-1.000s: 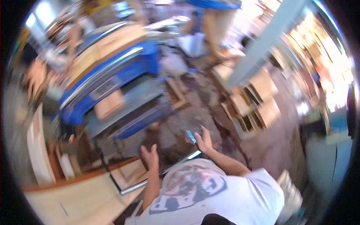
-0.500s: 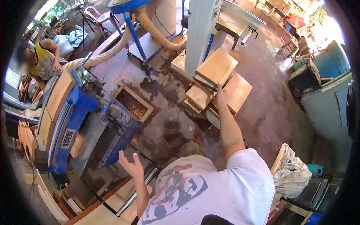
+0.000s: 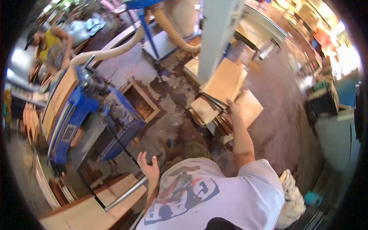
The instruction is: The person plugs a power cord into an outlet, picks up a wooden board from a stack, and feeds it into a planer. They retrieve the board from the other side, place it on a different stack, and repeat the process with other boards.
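My right hand [image 3: 234, 109] reaches to a stack of wooden boards beside the white pillar and is closed on the edge of a pale board [image 3: 225, 80] at the top. That board sits at a slant over the others. A shorter wooden block [image 3: 204, 110] lies to its left, and another wide board [image 3: 250, 106] to its right. Blur hides the exact fingertip contact. My left hand [image 3: 149, 168] is held in the air with fingers apart and nothing in it, near the metal roller [image 3: 126, 197] of the blue machine's stand.
A blue machine [image 3: 74, 119] with a wooden plank [image 3: 61, 103] on top stands at left. A wooden frame [image 3: 151, 114] with shavings lies on the floor. The white pillar [image 3: 219, 42] rises behind the stack. Another person [image 3: 55, 44] works at far left.
The view has shifted and blurred. My right hand and the top board have moved slightly towards me, exposing more of the stack. My left hand has come nearer to my body.
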The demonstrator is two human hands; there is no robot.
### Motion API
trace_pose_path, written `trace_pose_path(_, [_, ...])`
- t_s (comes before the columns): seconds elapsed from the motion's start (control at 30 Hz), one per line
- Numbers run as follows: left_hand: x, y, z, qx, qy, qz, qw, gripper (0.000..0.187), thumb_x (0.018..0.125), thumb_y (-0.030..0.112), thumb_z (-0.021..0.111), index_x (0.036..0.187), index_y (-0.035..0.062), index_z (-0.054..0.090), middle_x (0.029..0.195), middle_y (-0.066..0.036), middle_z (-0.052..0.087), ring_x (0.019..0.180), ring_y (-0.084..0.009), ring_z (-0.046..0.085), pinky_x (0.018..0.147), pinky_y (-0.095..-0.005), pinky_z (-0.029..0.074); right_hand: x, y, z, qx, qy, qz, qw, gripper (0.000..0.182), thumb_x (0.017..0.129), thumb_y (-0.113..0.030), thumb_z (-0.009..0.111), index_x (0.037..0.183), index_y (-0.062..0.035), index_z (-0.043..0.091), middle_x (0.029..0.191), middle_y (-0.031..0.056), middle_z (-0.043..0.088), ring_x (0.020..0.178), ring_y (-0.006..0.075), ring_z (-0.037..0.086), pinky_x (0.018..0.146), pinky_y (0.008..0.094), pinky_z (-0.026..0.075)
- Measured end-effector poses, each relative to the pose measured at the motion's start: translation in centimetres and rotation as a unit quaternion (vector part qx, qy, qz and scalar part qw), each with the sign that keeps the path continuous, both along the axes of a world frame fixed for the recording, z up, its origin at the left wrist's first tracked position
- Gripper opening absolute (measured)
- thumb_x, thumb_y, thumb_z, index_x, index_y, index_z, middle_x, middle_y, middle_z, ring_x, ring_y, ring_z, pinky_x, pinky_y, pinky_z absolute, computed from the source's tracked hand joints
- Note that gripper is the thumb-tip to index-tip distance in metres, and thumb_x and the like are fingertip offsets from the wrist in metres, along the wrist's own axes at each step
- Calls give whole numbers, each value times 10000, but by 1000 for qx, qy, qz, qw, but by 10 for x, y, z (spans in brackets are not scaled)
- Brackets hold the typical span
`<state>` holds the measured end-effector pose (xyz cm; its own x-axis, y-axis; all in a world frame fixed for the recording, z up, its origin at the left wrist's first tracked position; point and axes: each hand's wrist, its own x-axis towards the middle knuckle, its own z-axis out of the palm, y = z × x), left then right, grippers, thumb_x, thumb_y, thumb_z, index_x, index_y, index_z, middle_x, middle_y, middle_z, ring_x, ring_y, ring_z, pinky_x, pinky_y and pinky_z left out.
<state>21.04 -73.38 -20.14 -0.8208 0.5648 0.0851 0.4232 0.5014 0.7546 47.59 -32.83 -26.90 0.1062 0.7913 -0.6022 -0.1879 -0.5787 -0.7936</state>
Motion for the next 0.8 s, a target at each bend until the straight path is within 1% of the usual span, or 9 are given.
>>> trace_pose_path(0.03, [2, 3, 2, -10, 15, 1, 1000, 475, 845, 137, 693, 1276, 7, 543, 1379, -214, 451, 1273, -393, 433, 1044, -470, 375, 17, 5, -27, 55, 129, 19, 990, 309, 914, -221, 674, 1120, -2, 604, 921, 118, 672, 667, 215, 637, 537, 351, 560])
trace_pose_path(0.07, [1, 7, 6, -15, 46, -15, 999, 472, 836, 144, 701, 1263, 12, 551, 1363, -217, 466, 1262, -393, 442, 1039, -468, 381, 30, 9, -5, -37, -31, 121, 991, 334, 909, -175, 666, 1159, 27, 573, 1002, 135, 639, 795, 233, 640, 670, 335, 565])
trace_pose_path(0.1, [-1, 10, 12, -27, 79, -20, 996, 468, 827, 152, 708, 1249, 16, 558, 1347, -219, 481, 1250, -392, 451, 1034, -467, 388, 26, -5, 3, -7, 143, 77, 987, 271, 932, -212, 630, 1118, -17, 607, 903, 110, 664, 672, 206, 627, 567, 328, 555])
trace_pose_path(0.13, [-3, 13, 15, 8, 92, -23, 995, 464, 816, 171, 717, 1229, 24, 566, 1327, -223, 496, 1232, -396, 465, 1031, -465, 393, 34, 6, -15, -38, 52, 87, 994, 245, 936, -253, 624, 1064, -45, 607, 830, 98, 650, 604, 196, 597, 525, 308, 521])
trace_pose_path(0.23, [-13, 18, 31, 40, 105, -8, 994, 450, 842, 197, 729, 1230, 29, 575, 1293, -199, 533, 1169, -362, 544, 983, -440, 456, 31, -24, 11, -47, 160, 146, 975, 266, 920, -314, 646, 1024, -71, 615, 787, 77, 653, 632, 186, 623, 549, 287, 530])
trace_pose_path(0.33, [-16, 16, 38, 129, -77, 27, 988, 426, 868, 130, 703, 1259, 34, 563, 1305, -174, 541, 1154, -280, 583, 945, -381, 496, 13, -82, 28, -98, 251, 76, 960, 288, 911, -322, 651, 1035, -67, 598, 777, 77, 633, 615, 193, 614, 542, 301, 523])
trace_pose_path(0.4, [-15, 10, 26, 146, -163, 27, 975, 476, 898, 158, 694, 1314, 7, 519, 1323, -164, 535, 1138, -242, 600, 926, -343, 520, 21, -111, -10, -78, 295, 237, 922, 303, 914, -317, 639, 1053, -55, 585, 806, 88, 635, 638, 195, 614, 534, 306, 506])
trace_pose_path(0.63, [-32, -22, 19, 287, -477, -51, 829, 662, 894, 241, 718, 1424, 23, 387, 1347, -143, 531, 1188, -234, 568, 978, -370, 500, -109, -235, 49, -39, 189, 469, 862, 567, 839, -378, 686, 1189, 43, 538, 936, 100, 641, 752, 180, 608, 632, 273, 467])
trace_pose_path(0.8, [-75, -96, 30, 410, -562, 147, 703, 444, 907, 135, 661, 1318, 76, 502, 1232, -60, 603, 1088, -216, 630, 879, -389, 575, -247, -286, 96, -19, 138, 647, 749, 530, 818, -276, 734, 1191, 71, 588, 1075, 115, 660, 851, 144, 603, 736, 290, 474])
